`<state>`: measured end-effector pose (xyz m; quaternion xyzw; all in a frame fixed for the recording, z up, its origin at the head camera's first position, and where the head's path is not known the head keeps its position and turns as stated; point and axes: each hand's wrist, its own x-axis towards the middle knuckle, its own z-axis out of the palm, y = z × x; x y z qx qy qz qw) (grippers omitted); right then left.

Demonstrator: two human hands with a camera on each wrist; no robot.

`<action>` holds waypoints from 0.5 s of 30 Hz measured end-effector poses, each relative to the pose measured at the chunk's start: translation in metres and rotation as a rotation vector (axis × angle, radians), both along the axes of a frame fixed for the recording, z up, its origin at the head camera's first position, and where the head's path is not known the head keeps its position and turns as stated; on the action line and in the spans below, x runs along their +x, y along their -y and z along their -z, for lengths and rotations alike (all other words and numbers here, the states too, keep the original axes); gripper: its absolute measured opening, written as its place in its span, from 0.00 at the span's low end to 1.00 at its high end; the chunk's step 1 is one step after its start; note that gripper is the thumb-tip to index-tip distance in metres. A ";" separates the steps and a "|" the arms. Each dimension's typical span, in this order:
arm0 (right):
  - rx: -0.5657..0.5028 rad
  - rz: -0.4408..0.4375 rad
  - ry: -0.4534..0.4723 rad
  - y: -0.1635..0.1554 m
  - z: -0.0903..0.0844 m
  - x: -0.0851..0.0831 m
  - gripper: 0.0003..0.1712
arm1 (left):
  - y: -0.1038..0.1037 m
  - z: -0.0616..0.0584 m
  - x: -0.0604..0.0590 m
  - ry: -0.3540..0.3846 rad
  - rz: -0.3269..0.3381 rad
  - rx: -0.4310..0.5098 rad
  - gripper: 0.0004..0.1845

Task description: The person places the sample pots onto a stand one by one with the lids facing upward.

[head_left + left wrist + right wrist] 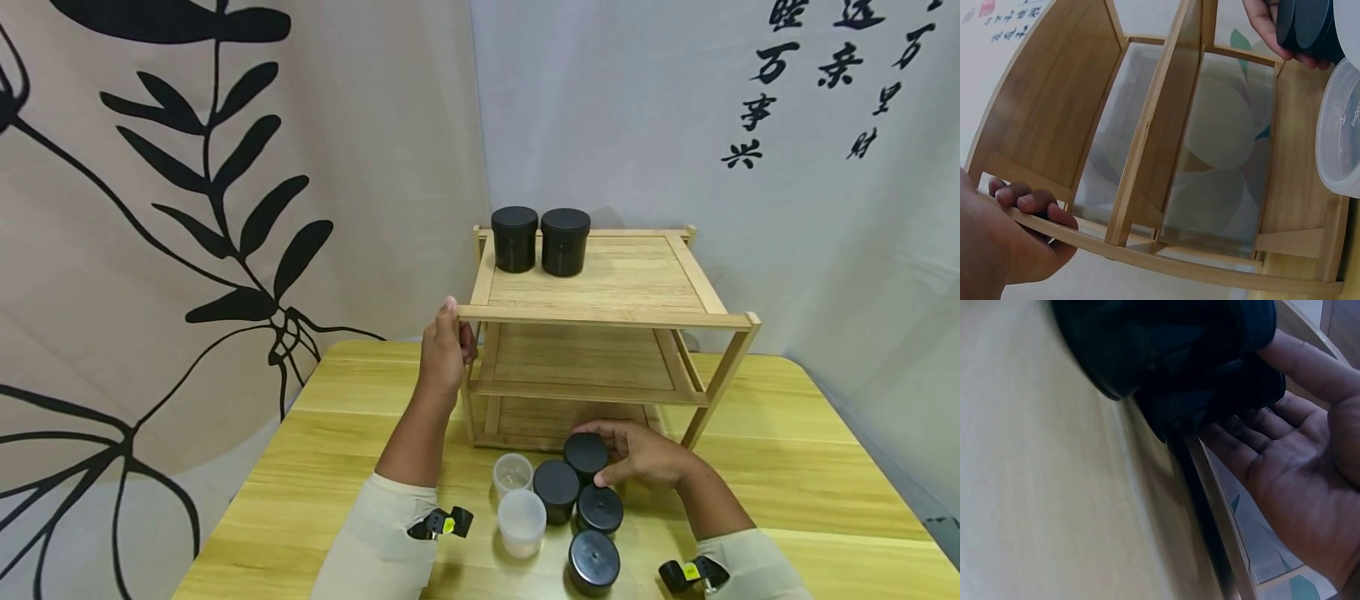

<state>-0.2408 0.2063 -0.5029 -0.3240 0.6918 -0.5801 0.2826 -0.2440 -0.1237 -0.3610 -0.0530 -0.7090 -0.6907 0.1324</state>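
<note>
A three-tier bamboo rack [600, 287] stands on the yellow table [337, 467]. My left hand [448, 333] grips the front left corner of its top rail; in the left wrist view the fingers [1029, 203] curl over that rail [1166, 262]. On the table just in front of the rack's bottom tier, my right hand [603, 454] wraps round a black lidded jar [583, 454], thumb on the near side. The right wrist view shows the palm [1297, 462] and fingers against that jar [1166, 350]. Two black jars [514, 238] [565, 242] stand at the back left of the top shelf.
Three more black jars [557, 487] [600, 508] [593, 560] and two translucent tubs [513, 473] [522, 521] cluster on the table near the held jar. Nothing shows on the rack's middle and bottom shelves. Curtains hang close behind the table.
</note>
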 end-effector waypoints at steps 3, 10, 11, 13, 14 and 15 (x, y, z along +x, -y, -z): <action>0.003 0.002 -0.018 -0.001 0.001 0.000 0.42 | -0.001 -0.001 0.001 0.005 -0.003 0.006 0.34; -0.005 0.004 -0.010 -0.002 -0.004 0.002 0.43 | -0.002 0.000 -0.001 0.007 -0.016 0.016 0.34; -0.003 0.002 -0.007 -0.002 -0.005 0.003 0.43 | -0.002 -0.001 -0.001 0.006 -0.017 0.017 0.34; 0.000 0.000 0.001 -0.001 -0.007 0.004 0.43 | -0.002 0.000 -0.001 0.006 -0.019 0.019 0.33; 0.005 0.002 0.001 0.000 -0.009 0.004 0.43 | -0.002 -0.001 -0.001 0.005 -0.019 0.020 0.33; 0.009 0.002 0.000 0.000 -0.010 0.005 0.44 | -0.002 -0.001 -0.001 0.003 -0.019 0.019 0.34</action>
